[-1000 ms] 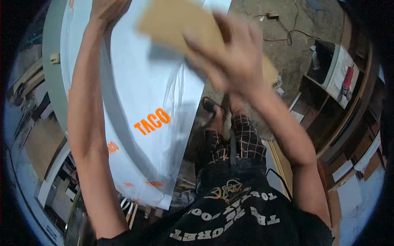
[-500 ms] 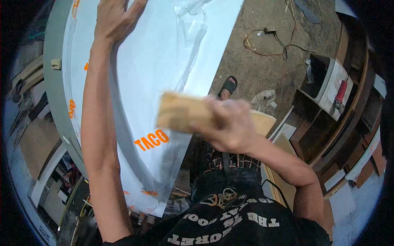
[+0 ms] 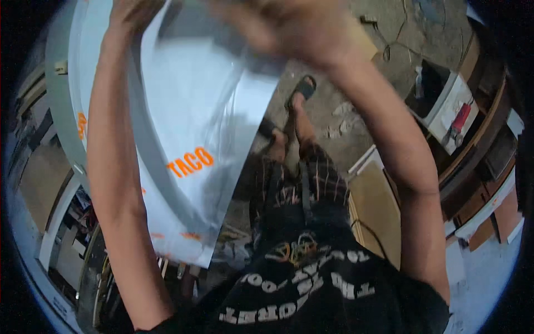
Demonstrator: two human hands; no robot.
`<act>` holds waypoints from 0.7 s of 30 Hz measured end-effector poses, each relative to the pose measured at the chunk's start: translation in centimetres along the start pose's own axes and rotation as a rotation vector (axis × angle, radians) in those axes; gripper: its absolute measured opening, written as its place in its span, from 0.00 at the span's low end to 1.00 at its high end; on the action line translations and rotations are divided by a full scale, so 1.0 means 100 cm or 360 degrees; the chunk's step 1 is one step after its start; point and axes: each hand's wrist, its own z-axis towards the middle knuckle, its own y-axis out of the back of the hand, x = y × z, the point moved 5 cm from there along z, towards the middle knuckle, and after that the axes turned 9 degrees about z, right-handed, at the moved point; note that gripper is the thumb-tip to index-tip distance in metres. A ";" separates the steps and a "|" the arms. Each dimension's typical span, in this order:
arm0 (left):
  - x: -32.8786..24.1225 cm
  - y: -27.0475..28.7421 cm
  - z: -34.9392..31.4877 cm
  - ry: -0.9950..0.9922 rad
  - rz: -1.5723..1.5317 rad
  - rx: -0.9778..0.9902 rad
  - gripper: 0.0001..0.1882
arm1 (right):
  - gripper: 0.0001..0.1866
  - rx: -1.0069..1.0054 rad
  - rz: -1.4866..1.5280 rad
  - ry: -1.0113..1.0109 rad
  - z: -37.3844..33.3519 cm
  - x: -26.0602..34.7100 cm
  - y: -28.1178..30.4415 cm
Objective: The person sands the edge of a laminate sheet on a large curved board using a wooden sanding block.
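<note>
A long panel covered in white film with orange lettering lies in front of me, its edge slanting down toward my legs. My left hand is at the panel's far part, with its fingers mostly cut off by the upper edge of the picture. Smeared by motion, my right hand is raised over the panel's right edge. It is closed on a tan wooden block, of which one end shows past the hand. The block's shadow falls on the film. Clear, wrinkled plastic runs along the panel.
A grey-green surface supports the panel's left side. To the right stands an open cabinet piece with a red-handled power tool on it. Cables trail over the concrete floor. A tan board leans beside my legs.
My right hand has swung forward and up with the wooden block. My left hand has slid farther away, toward the picture's upper edge. The view has shifted slightly, showing more of my legs.
</note>
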 end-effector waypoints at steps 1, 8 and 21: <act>0.007 -0.008 0.009 -0.0101 0.0049 0.0029 0.26 | 0.19 -0.0003 -0.0005 -0.0050 -0.004 -0.012 0.004; 0.015 -0.015 0.008 -0.0067 0.0114 -0.0085 0.26 | 0.19 -0.0061 0.0125 0.0015 -0.008 -0.023 -0.003; 0.023 -0.021 0.005 -0.0055 0.0117 -0.0151 0.28 | 0.23 0.0002 -0.0450 0.0144 -0.022 -0.038 0.020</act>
